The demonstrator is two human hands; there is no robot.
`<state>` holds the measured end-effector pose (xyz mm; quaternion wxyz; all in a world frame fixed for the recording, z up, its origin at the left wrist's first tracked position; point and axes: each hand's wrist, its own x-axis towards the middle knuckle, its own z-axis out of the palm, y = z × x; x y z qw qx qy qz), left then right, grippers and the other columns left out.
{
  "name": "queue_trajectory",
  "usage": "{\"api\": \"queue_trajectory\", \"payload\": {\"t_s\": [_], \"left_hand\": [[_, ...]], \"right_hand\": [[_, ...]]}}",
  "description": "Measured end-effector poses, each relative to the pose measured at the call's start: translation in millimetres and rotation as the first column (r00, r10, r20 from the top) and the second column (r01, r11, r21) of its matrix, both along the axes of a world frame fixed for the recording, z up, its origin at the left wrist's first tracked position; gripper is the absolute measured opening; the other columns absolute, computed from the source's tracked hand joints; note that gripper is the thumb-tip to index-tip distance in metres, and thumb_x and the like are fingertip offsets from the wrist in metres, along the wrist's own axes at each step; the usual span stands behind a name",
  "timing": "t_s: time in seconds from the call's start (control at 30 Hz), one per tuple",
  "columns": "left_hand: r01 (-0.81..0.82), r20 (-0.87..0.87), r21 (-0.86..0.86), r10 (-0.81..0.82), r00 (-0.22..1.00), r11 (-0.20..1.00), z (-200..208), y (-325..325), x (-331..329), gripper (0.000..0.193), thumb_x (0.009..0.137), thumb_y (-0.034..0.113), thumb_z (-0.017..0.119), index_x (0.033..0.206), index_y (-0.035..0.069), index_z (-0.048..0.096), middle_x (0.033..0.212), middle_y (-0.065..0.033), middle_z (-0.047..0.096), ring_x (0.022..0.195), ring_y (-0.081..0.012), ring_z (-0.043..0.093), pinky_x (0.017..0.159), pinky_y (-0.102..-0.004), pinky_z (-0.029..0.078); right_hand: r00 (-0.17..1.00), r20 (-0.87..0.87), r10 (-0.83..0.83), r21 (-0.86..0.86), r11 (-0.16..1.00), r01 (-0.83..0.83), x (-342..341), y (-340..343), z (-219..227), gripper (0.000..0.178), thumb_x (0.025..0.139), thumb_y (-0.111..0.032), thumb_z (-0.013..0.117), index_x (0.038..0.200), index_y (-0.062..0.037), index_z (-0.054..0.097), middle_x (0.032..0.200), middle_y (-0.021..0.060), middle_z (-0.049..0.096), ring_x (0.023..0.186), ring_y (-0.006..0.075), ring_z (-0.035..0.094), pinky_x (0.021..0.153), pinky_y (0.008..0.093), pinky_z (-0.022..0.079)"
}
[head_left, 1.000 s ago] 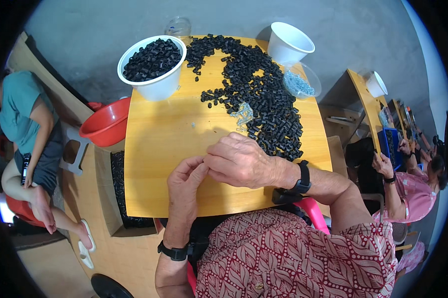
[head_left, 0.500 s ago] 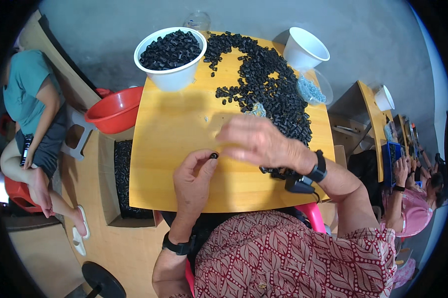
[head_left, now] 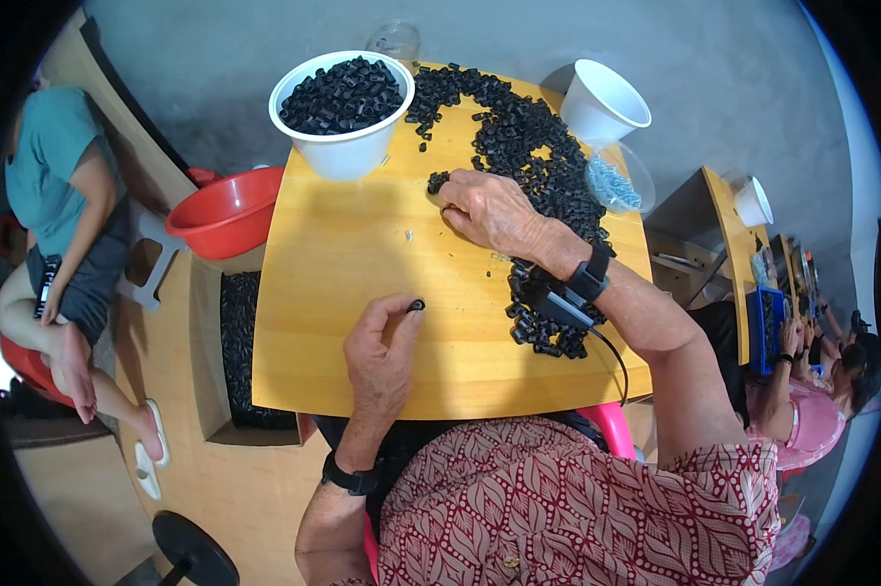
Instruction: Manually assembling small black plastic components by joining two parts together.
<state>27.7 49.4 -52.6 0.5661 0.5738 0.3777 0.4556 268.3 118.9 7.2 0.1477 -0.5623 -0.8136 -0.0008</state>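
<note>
My left hand rests on the wooden table near its front edge and pinches a small black ring-shaped part between thumb and fingertips. My right hand reaches forward, palm down, to the near edge of a big heap of small black parts, fingers curled over a few of them. A black band with a cable sits on that wrist. A white bucket full of the same black parts stands at the table's far left.
An empty white bucket and a clear bag of small pale pieces sit at the far right. A red basin and a crate of black parts lie left of the table. One person sits at left, others work at right.
My right hand has moved away from the left hand and forward to the heap. The left hand now holds one black part by itself. The view has shifted slightly.
</note>
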Motion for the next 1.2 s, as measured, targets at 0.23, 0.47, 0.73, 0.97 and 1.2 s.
{"api": "queue_trajectory", "payload": {"t_s": [0.23, 0.47, 0.73, 0.97, 1.2], "left_hand": [[0.005, -0.009, 0.022, -0.005, 1.0, 1.0, 3, 0, 1, 0.014, 0.098, 0.003, 0.064, 0.111, -0.002, 0.064, 0.103, -0.002, 0.067, 0.098, -0.0097, 0.062, 0.091, -0.0248, 0.049], [0.009, 0.0, 0.015, -0.009, 1.0, 1.0, -1, 1, 1, 0.016, 0.097, 0.004, 0.065, 0.112, -0.002, 0.065, 0.104, -0.0021, 0.067, 0.098, -0.0099, 0.062, 0.09, -0.0249, 0.049], [-0.002, -0.004, 0.017, 0.003, 1.0, 1.0, -2, 0, 2, 0.017, 0.097, 0.004, 0.066, 0.112, -0.002, 0.065, 0.105, -0.0022, 0.067, 0.098, -0.0101, 0.062, 0.091, -0.0248, 0.049], [0.005, -0.02, 0.028, -0.005, 1.0, 1.0, -2, 2, 2, 0.017, 0.096, 0.003, 0.066, 0.112, -0.002, 0.065, 0.105, -0.002, 0.067, 0.098, -0.0102, 0.062, 0.091, -0.0247, 0.049], [0.008, 0.002, 0.013, -0.008, 1.0, 1.0, -2, 2, 3, 0.017, 0.096, 0.004, 0.066, 0.112, -0.002, 0.065, 0.104, -0.0019, 0.067, 0.098, -0.0098, 0.062, 0.09, -0.0245, 0.05]], "right_hand": [[0.968, -0.159, 0.196, 0.043, 0.981, -0.192, -18, -41, 9, 0.01, 0.085, -0.009, 0.067, 0.089, -0.0031, 0.06, 0.082, 0.0124, 0.057, 0.081, 0.0342, 0.063, 0.071, 0.0438, 0.053], [0.963, -0.269, 0.029, -0.219, 0.971, -0.091, -18, -50, 8, 0.021, 0.085, -0.007, 0.066, 0.104, -0.0032, 0.057, 0.096, 0.0146, 0.061, 0.092, 0.0391, 0.064, 0.077, 0.0462, 0.054], [0.972, -0.198, 0.13, -0.155, 0.975, -0.162, -21, -51, 4, 0.017, 0.084, -0.003, 0.063, 0.099, -0.0019, 0.054, 0.091, 0.0157, 0.057, 0.088, 0.0391, 0.063, 0.072, 0.0485, 0.053], [0.987, -0.076, 0.138, -0.217, 0.964, -0.152, -23, -58, 14, 0.017, 0.083, -0.004, 0.064, 0.097, -0.0002, 0.054, 0.088, 0.0164, 0.06, 0.086, 0.0409, 0.065, 0.072, 0.0486, 0.054], [0.981, -0.173, 0.088, -0.298, 0.945, -0.137, -19, -59, 11, 0.02, 0.08, -0.004, 0.069, 0.096, -0.0013, 0.057, 0.093, 0.0143, 0.061, 0.09, 0.0378, 0.065, 0.073, 0.0465, 0.055]]}}
